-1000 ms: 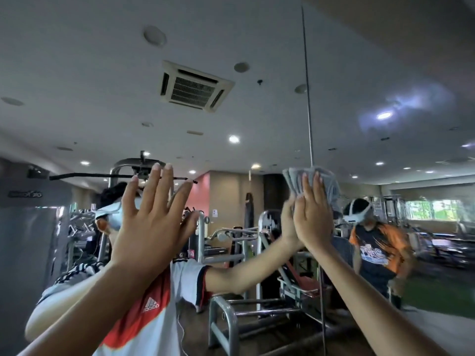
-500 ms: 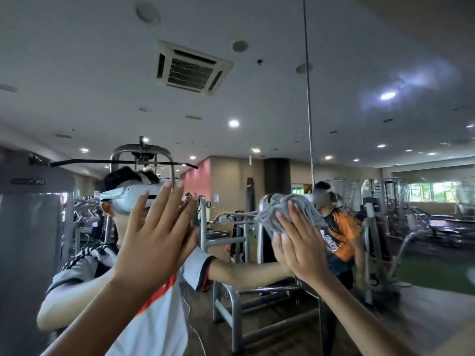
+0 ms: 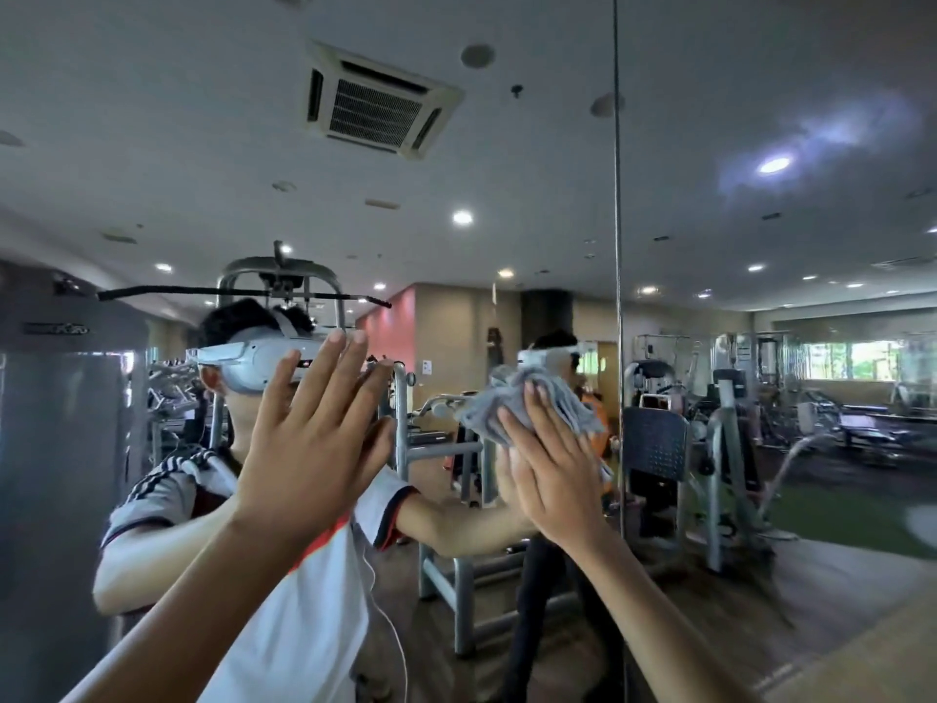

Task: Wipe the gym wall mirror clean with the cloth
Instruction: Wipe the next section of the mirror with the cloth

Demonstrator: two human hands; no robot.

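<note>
You are standing close to a gym wall mirror (image 3: 760,68) that is filling nearly the whole view and reflecting the ceiling and the machines (image 3: 720,449) behind you.

Your right hand (image 3: 557,479) is lying flat, fingers straight, and is pressing the cloth (image 3: 481,416) against the glass at about head height, just left of the seam (image 3: 616,195). Your left hand (image 3: 314,449) is also spread flat with straight fingers, holding nothing; it seems to be bracing on the glass, well left of the cloth.

By my reading, you are in the middle of the wiping, not at the end of it. A hazy smear (image 3: 836,129) is showing around a reflected ceiling light (image 3: 774,165) high on the right side, so that part is probably waiting for the cloth. Elsewhere the glass is giving a fairly clear reflection, though I cannot tell which areas you have covered. The bottom of the glass is lying out of view.

Counting what is showing: one cloth, one seam dividing the mirror into two panels, one smear, and your two hands.
</note>
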